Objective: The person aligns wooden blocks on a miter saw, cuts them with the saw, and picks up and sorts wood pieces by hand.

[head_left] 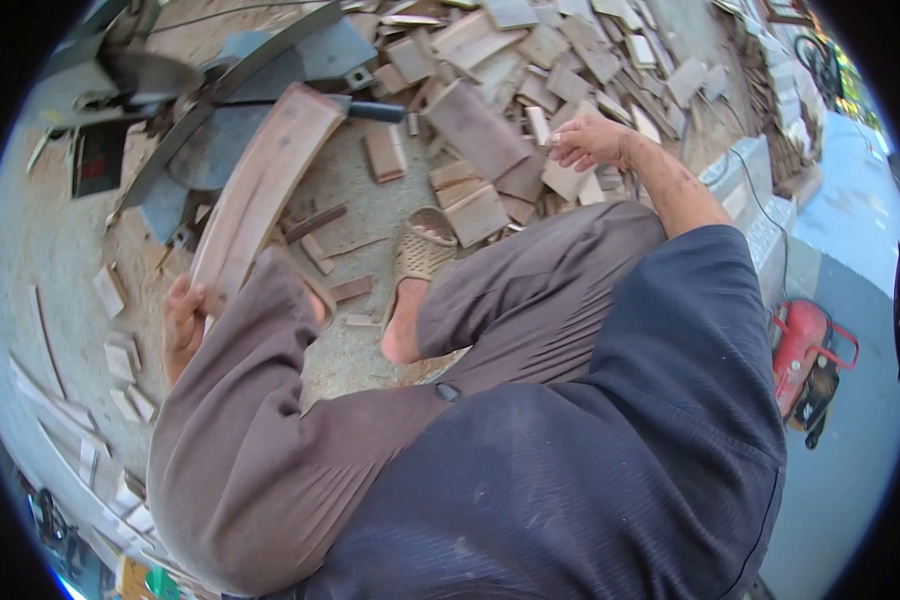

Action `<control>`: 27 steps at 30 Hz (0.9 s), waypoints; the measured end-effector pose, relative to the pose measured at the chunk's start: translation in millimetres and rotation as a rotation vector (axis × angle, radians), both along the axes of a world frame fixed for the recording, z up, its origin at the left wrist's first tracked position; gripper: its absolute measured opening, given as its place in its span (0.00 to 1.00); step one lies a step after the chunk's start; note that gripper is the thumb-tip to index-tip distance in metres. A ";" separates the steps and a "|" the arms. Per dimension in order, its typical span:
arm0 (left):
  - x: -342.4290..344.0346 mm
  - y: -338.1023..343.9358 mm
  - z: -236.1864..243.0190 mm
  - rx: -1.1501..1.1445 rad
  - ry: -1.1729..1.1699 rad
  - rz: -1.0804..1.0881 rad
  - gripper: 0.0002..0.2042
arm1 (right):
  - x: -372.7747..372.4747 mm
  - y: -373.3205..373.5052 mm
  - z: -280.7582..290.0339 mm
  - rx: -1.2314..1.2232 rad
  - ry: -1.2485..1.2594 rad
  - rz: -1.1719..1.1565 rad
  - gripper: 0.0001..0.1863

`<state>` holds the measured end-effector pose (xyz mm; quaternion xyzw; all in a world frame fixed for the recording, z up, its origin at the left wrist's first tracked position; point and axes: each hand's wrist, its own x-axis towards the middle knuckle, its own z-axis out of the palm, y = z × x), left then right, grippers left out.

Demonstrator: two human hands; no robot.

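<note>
A long wooden board (pixel 270 180) slants across the blue-grey metal base of a saw (pixel 195 150), its far end beside a dark handle (pixel 375 112). At the board's near end, my left hand (pixel 183 318) grips its edge, partly hidden behind my left knee. My right hand (pixel 592 142) hangs over the wood pile beyond my right knee, fingers loosely bent and slightly apart. No object shows in it. Closest to its fingertips is a small pale block (pixel 537 126), with a wide brown plank (pixel 478 130) just left of that.
Many cut wood offcuts (pixel 570 80) cover the floor ahead. Several thin strips (pixel 60 400) lie at the left. My sandalled foot (pixel 410 290) stands between the saw and the pile. To the right are a red tank-shaped machine (pixel 802 350) and a dark cable (pixel 765 205).
</note>
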<state>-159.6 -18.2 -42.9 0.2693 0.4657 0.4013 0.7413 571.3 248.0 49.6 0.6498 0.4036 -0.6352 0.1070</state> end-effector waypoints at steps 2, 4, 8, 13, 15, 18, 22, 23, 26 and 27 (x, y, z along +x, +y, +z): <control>80.4 48.5 75.4 -0.144 0.219 0.186 0.14 | 42.1 -18.4 16.5 0.248 -0.231 0.121 0.18; 50.5 44.6 101.9 -0.034 0.686 0.017 0.11 | 70.1 -25.3 34.2 0.487 -0.378 0.222 0.19; 46.0 70.2 165.3 0.000 0.554 -0.123 0.15 | 78.6 -66.8 14.2 0.872 -0.656 -0.009 0.25; 38.7 77.1 194.1 -0.069 0.582 -0.198 0.23 | 19.3 -142.6 -89.6 0.860 -0.671 -0.127 0.52; 64.5 77.8 204.7 -0.096 0.551 -0.225 0.24 | -1.6 -144.6 -119.9 0.877 -0.741 -0.260 0.55; 84.9 70.9 200.8 -0.146 0.564 -0.230 0.17 | -23.2 -129.5 -119.4 0.770 -0.839 -0.508 0.59; 93.1 66.3 196.8 -0.122 0.617 -0.234 0.16 | -16.4 -113.0 -81.8 0.560 -0.809 -0.605 0.61; 100.5 68.9 200.1 -0.107 0.647 -0.233 0.13 | -11.3 -113.7 -78.5 0.524 -0.781 -0.585 0.61; 116.5 83.8 212.8 -0.080 0.813 -0.383 0.14 | 11.7 -116.4 -87.8 0.609 -0.857 -0.666 0.57; 119.1 85.4 211.8 -0.080 0.814 -0.393 0.14 | 26.3 -121.0 -101.0 0.601 -0.860 -0.673 0.57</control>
